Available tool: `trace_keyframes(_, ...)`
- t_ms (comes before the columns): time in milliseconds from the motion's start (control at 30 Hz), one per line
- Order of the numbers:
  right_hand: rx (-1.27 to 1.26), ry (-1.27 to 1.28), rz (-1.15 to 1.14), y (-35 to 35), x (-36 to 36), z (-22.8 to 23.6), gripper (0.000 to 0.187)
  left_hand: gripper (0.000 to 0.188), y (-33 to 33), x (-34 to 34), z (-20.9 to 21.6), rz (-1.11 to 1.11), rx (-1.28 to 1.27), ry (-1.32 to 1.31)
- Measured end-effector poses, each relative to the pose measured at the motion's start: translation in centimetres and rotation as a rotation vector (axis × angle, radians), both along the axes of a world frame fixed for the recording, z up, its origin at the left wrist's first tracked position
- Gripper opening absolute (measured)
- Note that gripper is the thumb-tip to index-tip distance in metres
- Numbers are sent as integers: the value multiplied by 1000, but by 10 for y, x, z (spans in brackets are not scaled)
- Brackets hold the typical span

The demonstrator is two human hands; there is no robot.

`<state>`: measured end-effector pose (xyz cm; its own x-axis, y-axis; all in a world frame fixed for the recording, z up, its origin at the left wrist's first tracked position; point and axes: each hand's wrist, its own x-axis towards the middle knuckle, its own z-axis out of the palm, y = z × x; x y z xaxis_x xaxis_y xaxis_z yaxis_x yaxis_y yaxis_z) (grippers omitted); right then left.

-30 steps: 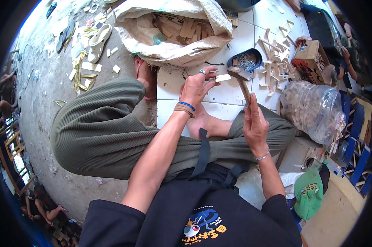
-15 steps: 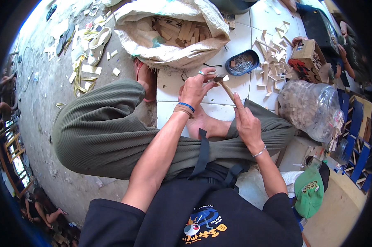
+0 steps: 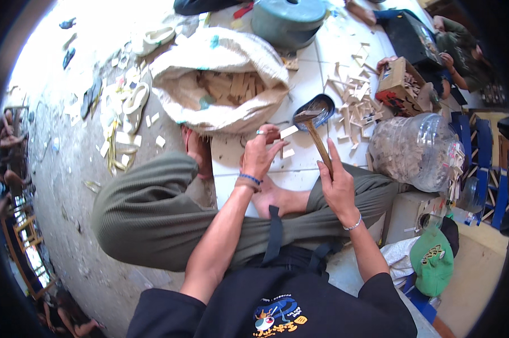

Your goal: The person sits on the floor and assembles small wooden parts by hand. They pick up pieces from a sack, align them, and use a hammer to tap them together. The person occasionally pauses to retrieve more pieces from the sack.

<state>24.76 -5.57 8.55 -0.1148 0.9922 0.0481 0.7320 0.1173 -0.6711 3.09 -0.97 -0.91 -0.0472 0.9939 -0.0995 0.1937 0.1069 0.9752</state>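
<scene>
My right hand (image 3: 338, 188) is wrapped round the wooden handle of a hammer (image 3: 320, 146), with the index finger stretched along it. The hammer's dark head overlaps a small blue dish (image 3: 327, 101) that earlier shows nails inside. To the left, my left hand (image 3: 257, 156) is closed, thumb and fingers pinching a small pale wood piece (image 3: 289, 132) just over the white tiles. Another small wood piece (image 3: 288, 153) shows beside the thumb; whether the two are joined I cannot tell.
An open woven sack (image 3: 220, 115) of wood pieces stands ahead. Small wooden assemblies (image 3: 353, 104) lie scattered at right, near a cardboard box (image 3: 401, 87) and a large clear plastic jug (image 3: 415, 149). A green cap (image 3: 432, 262) sits by my right elbow. Another person's arm (image 3: 457, 73) shows far right.
The hammer head has moved away from the wood at my left fingertips and now overlaps the blue dish. My left hand stays closed near the same spot. The whole view has shifted.
</scene>
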Motion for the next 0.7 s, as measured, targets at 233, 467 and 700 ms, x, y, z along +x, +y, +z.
trace_keyframes(233, -153, 445, -268, 18, -11, 51, 33, 32, 11, 8, 71, 11, -8, -635)
trace_keyframes(467, -78, 645, -309, -4, -21, 64, 32, 28, 7, -3, 113, 55, 38, -856)
trace_keyframes(700, -147, 741, -266, 10, -9, 45, 33, 27, 10, -4, 110, 186, -4, -885)
